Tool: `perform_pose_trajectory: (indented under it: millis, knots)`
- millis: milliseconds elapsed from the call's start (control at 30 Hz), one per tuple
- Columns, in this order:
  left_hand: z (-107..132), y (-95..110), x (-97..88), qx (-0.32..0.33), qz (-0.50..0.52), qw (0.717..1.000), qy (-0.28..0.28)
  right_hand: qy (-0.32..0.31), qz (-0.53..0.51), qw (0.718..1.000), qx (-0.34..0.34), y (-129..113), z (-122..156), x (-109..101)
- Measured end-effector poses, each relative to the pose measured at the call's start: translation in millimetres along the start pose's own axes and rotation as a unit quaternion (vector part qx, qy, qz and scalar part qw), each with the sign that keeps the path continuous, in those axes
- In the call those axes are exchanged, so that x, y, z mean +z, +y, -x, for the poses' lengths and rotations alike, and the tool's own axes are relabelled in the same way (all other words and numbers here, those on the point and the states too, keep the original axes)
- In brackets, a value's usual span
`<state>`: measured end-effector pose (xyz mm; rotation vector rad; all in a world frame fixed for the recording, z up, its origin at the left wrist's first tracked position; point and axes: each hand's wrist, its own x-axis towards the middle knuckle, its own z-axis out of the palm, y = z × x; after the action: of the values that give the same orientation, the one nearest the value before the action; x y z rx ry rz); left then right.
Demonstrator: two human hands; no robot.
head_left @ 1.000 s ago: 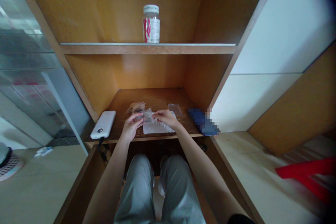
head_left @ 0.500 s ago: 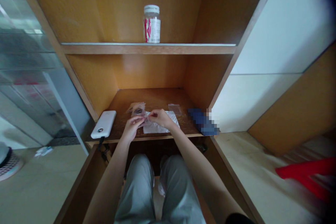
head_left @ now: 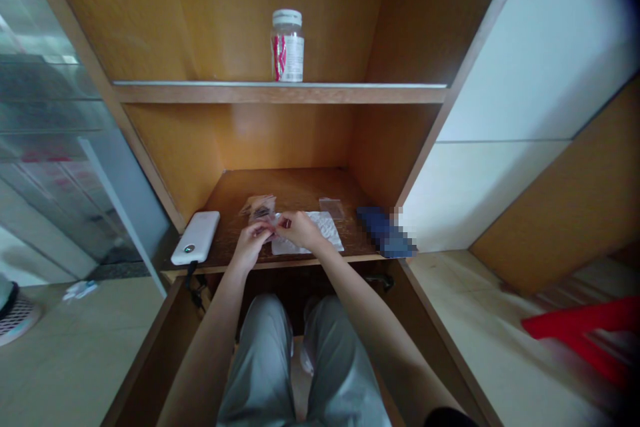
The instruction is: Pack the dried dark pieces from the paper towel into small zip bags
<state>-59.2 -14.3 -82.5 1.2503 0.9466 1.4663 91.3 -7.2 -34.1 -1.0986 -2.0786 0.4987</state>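
Observation:
My left hand (head_left: pixel 253 243) and my right hand (head_left: pixel 299 229) meet over the front of the lower wooden shelf (head_left: pixel 290 187), fingertips pinched together on a small clear plastic bag (head_left: pixel 273 222). The bag is mostly hidden by the fingers. Under the right hand lies a white sheet (head_left: pixel 325 230). Just behind the hands rests another small clear bag with dark contents (head_left: pixel 259 205), and a third small clear bag (head_left: pixel 331 207) lies to the right.
A white power bank (head_left: pixel 197 237) with a cable lies at the shelf's left front corner. A blue object (head_left: pixel 385 231), partly pixelated, sits at the right front. A jar with a white lid (head_left: pixel 287 46) stands on the upper shelf. A red stool (head_left: pixel 580 333) is at the right.
My right hand has slid left along the white sheet until its fingers meet the left hand's. The small clear bag, held up between the hands before, is now pinched close between the fingertips.

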Motion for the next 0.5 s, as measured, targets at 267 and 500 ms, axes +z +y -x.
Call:
perform_pose_trajectory:
  millis: [267,500]
  knots:
    - [-0.3,-0.9,-0.1,0.031,-0.061,0.998,0.017,0.017,0.094,0.995,0.036,-6.9,2.2,7.7]
    - [0.6,1.7,0.4,0.019,-0.017,0.999,0.045,0.046,0.154,0.984,0.070,-18.4,4.5,3.3]
